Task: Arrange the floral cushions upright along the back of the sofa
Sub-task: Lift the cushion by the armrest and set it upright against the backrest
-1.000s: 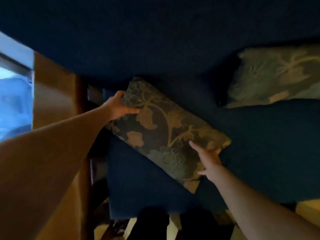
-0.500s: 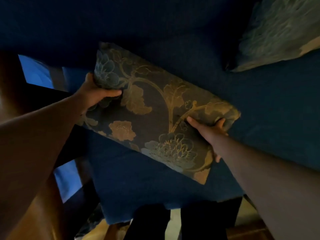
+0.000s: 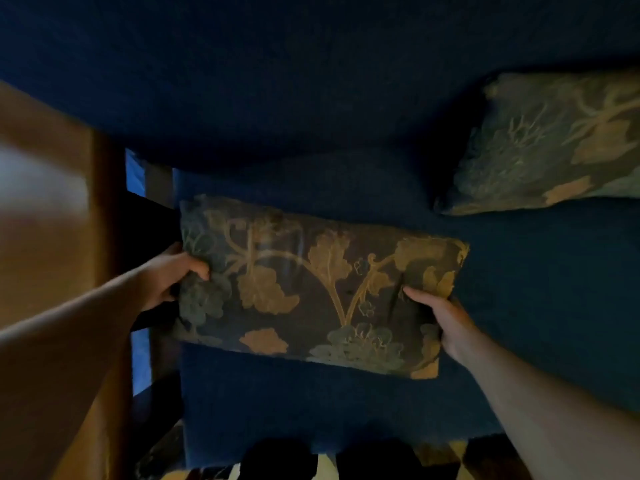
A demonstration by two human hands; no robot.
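Note:
A dark floral cushion (image 3: 311,289) with gold leaves and green blooms is held over the left end of the blue sofa seat (image 3: 540,289), its long side almost level. My left hand (image 3: 169,275) grips its left edge, thumb on the front face. My right hand (image 3: 440,317) grips its right end, thumb pressing a crease into the fabric. A second floral cushion (image 3: 554,143) leans against the blue sofa back (image 3: 277,81) at the right.
A brown wooden surface (image 3: 45,202) stands left of the sofa, with a dark gap beside the seat's left edge. My dark-clad legs (image 3: 329,459) are at the bottom, in front of the seat's front edge. The scene is dim.
Both hands have turned the cushion from a steep slant to nearly level, with the grips unchanged. The view has tilted, so the second cushion shows more fully at the right.

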